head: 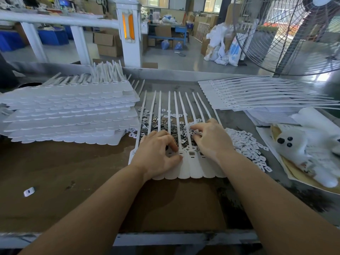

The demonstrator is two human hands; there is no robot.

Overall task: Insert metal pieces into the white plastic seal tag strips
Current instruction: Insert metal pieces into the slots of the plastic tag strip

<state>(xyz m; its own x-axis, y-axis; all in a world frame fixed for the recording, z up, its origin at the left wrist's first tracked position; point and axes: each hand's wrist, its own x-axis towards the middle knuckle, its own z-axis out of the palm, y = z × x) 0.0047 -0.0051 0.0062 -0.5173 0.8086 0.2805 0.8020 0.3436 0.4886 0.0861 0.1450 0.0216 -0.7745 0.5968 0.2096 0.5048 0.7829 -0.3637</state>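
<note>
- Left hand (156, 153) resting on the near, tab end of the joined sheet of white seal tag strips (191, 166), fingers curled down, thumb and fingertips pressed together at one tab's socket; whether a metal piece sits between them cannot be told.
- Right hand (211, 138) just beside it, fingers bent and spread, tips down among the loose parts lying over the sheet; grasp on any single part not visible.
- Sheet of strips flat on the brown work surface (64, 172), rounded tabs toward the person, thin tails fanned away toward the far edge.
- One open rectangular socket showing in the tab between the two hands.
- Heap of small shiny metal pieces (165, 126) scattered under and between the tails, just beyond the fingers.
- Pile of small white plastic caps (246, 144) spread to the right of the right hand, trailing toward the near right.
- Tall stack of more strip sheets (73, 115) at left, touching the near sheet's left side, tails pointing away.
- Another layered spread of sheets (257, 94) at far right, tails running rightward.
- Single white tab piece (29, 191) lying alone on the brown surface at near left.
- White plush toy (312, 150) with dark eyes and nose on papers at right.
- Large wire-guard fan (287, 34) standing beyond the bench at upper right.
- Cardboard boxes (106, 43) and bags on the workshop floor farther back.
</note>
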